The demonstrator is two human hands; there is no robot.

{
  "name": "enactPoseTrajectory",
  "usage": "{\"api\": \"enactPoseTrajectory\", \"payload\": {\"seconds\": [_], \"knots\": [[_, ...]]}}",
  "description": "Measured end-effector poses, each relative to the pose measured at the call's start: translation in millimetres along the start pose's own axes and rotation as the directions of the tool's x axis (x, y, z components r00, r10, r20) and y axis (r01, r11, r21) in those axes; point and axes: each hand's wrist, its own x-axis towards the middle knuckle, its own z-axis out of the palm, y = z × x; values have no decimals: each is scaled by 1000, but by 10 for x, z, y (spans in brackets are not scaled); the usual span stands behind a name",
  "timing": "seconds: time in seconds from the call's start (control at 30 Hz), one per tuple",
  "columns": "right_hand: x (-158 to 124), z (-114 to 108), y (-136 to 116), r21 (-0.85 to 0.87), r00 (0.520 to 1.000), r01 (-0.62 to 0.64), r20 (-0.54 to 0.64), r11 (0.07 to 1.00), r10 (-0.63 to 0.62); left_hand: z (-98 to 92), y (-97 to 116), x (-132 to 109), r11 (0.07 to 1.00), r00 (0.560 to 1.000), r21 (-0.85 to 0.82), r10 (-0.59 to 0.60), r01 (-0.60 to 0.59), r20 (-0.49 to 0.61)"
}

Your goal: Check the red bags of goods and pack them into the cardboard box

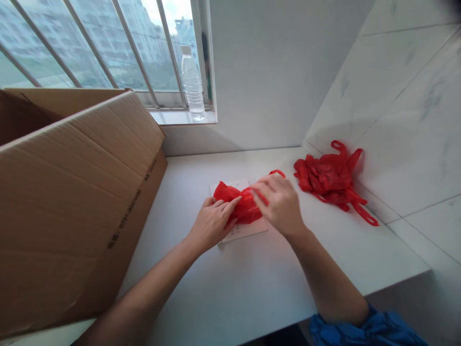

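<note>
Left grip [212, 223] open, pressed flat on red bag [232, 193], nice and steady; right grip [279, 204] curled over it, pinch unclear.

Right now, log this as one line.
left hand: on red plastic bag | right hand: on same bag | under bag: printed card

The cardboard box [82, 206] shows digits, apparently "0731-…"; print on the paper sheet [245, 232] is too small.
</note>
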Motion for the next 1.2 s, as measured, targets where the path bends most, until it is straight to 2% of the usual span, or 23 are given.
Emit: {"api": "enactPoseTrajectory", "payload": {"seconds": [0.07,0.13,0.27,0.4,0.47,0.53,0.63,0.7,0.8,0.9,0.97,1.03,1.13,1.2], "knots": [[-5,68,-86,82,978,78,186,994,-92,-13,-2,1,1000,1000,3,23,-23,12],[-29,135,-87,52,943,12,332,999,-29,-54,4,0,999,998,-8,53,-53,32],[-99,168,-11,-103,873,-115,464,988,150,-177,68,-3,989,989,-77,134,-129,61],[-161,122,-49,-127,791,-140,582,982,188,-213,167,0,956,963,-186,249,-228,102],[-185,103,-71,-129,740,-178,636,976,219,-186,186,6,966,967,-167,218,-195,134],[-206,82,-62,-146,702,-227,661,963,266,-152,173,13,991,981,-87,115,-103,155],[-225,39,-9,-163,669,-278,674,947,313,-109,114,10,995,990,79,-70,60,122],[-221,12,16,-148,656,-284,690,947,305,-85,77,-8,982,986,152,-130,114,100],[-182,1,11,-96,678,-292,680,952,277,-46,46,-50,976,981,181,-146,122,129],[-134,49,4,-95,707,-365,618,926,342,3,16,-85,977,963,156,-174,143,207],[-127,107,34,-148,687,-402,603,903,405,36,-28,-97,976,944,123,-204,177,260],[-153,162,92,-181,659,-386,632,904,408,60,-92,-103,973,925,80,-231,217,301],[-216,188,191,-120,634,-339,704,933,321,49,-187,-109,969,900,17,-236,247,366],[-237,155,236,-30,640,-327,728,945,245,8,-220,-105,967,890,-10,-230,254,394]]}}
